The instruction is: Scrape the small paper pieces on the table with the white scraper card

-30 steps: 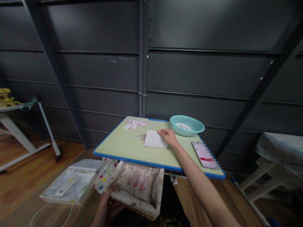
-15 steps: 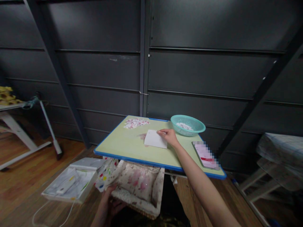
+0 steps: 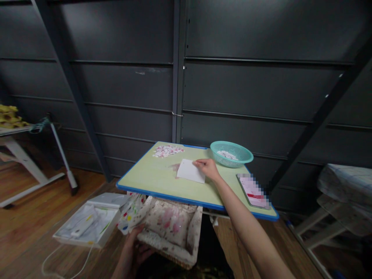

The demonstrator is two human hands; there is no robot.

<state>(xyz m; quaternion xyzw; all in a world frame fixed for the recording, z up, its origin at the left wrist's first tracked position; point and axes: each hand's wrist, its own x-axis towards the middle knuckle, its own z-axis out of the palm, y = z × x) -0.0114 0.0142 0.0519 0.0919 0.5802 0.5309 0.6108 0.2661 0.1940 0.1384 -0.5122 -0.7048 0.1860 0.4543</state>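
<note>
My right hand pinches the upper right edge of a white card, which lies over a smudged patch on the yellow-green table with a blue rim. Below the table's front edge, my left hand grips the left side of a cloth-lined basket; the lining has pink stains. A pile of small white and pink pieces lies at the table's back left. At the back right stands a teal basket with white pieces inside.
A phone lies at the table's right. On the floor at left is an open white box with a cable. A white-legged table stands far left, a covered table at right. A dark panelled wall rises behind.
</note>
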